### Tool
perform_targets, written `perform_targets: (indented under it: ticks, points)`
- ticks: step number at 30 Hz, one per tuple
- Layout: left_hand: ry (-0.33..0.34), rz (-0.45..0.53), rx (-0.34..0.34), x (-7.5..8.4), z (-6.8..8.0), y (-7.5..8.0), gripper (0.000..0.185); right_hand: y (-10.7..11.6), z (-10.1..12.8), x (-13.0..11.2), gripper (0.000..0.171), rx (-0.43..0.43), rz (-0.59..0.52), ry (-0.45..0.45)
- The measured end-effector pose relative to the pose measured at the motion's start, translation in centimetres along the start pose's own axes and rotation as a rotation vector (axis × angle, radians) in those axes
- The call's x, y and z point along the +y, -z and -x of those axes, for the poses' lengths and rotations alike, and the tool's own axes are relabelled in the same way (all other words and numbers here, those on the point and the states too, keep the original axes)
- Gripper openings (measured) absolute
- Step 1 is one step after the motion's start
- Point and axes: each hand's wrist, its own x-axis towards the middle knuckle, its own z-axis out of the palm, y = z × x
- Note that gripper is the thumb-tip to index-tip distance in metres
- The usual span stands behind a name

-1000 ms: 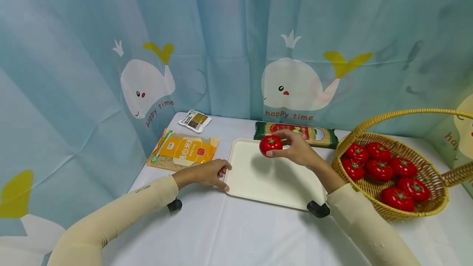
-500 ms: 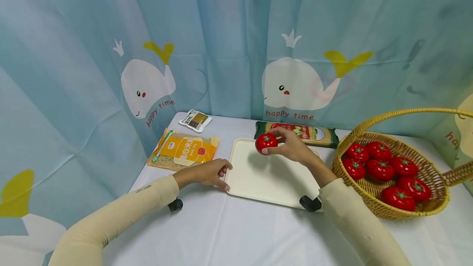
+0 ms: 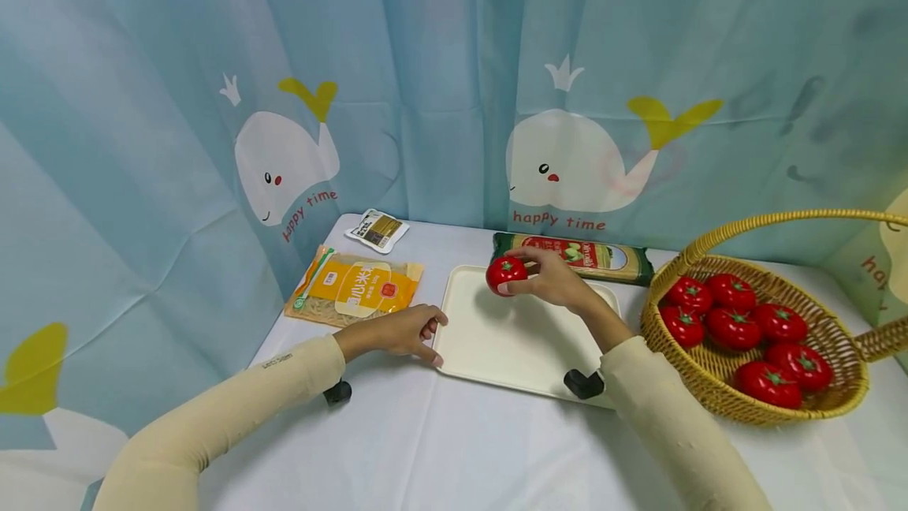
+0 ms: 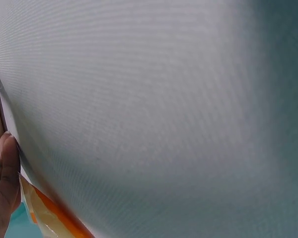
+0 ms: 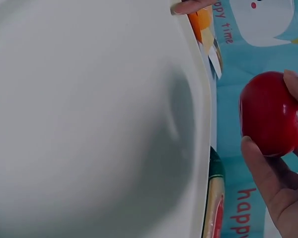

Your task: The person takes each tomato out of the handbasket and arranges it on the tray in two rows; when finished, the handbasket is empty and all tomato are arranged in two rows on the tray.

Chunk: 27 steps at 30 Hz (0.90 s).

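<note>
- Tomato, red with green calyx on top, held in the air above the far part of the cream tray; its shadow falls on the tray floor beneath it.
- Right hand pinches the tomato, fingers curled round its far and right sides, thumb on the near side. The right wrist view confirms it: thumb below and a fingertip above the tomato, tray rim to its left.
- Left hand rests on the white tablecloth at the tray's near left corner, fingers loosely bent and touching the rim, holding nothing. The left wrist view shows only fingertips against the tray edge; the rest is blurred cloth.
- Green pasta packet lies just behind the tray, partly hidden by the right hand.
- Wicker basket with a hoop handle stands to the right of the tray, holding six more tomatoes.
- Orange noodle bag lies to the left of the tray, near the left hand; a small white sachet sits behind it.
- Blue whale-print curtain backs the table.
</note>
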Motion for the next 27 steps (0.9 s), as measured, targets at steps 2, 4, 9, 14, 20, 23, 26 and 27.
perform_targets:
  ticks: [2, 4, 9, 14, 20, 23, 26, 27]
  points:
    - [-0.005, -0.002, 0.001, -0.1, -0.1, 0.0, 0.065, -0.1, -0.3, 0.1, 0.066, 0.001, 0.008, -0.007]
    - [-0.007, -0.003, 0.001, -0.2, -0.1, -0.1, 0.065, -0.2, -0.6, 0.2, 0.066, 0.000, 0.011, -0.017]
    - [-0.010, -0.002, -0.001, -0.4, -0.2, -0.2, 0.065, -0.5, -1.2, 0.4, 0.065, -0.013, 0.004, -0.027]
    - [-0.004, 0.001, 0.003, -0.5, -0.4, -0.2, 0.066, -0.9, -1.7, 0.4, 0.064, -0.021, -0.002, -0.032]
    - [-0.002, -0.003, 0.004, -0.7, -0.4, -0.2, 0.066, -1.4, -2.1, 0.5, 0.060, 0.001, 0.017, -0.047]
    - [-0.001, -0.003, 0.002, -0.6, -0.3, -0.1, 0.066, -1.6, -2.3, 0.8, 0.058, 0.018, 0.024, -0.048]
    - [0.004, -0.003, -0.001, -0.6, -0.3, -0.1, 0.066, -1.8, -2.5, 1.0, 0.058, 0.035, 0.042, -0.050]
    - [0.006, -0.003, -0.002, -0.5, -0.2, 0.0, 0.066, -1.8, -2.5, 1.0, 0.058, 0.039, 0.049, -0.052]
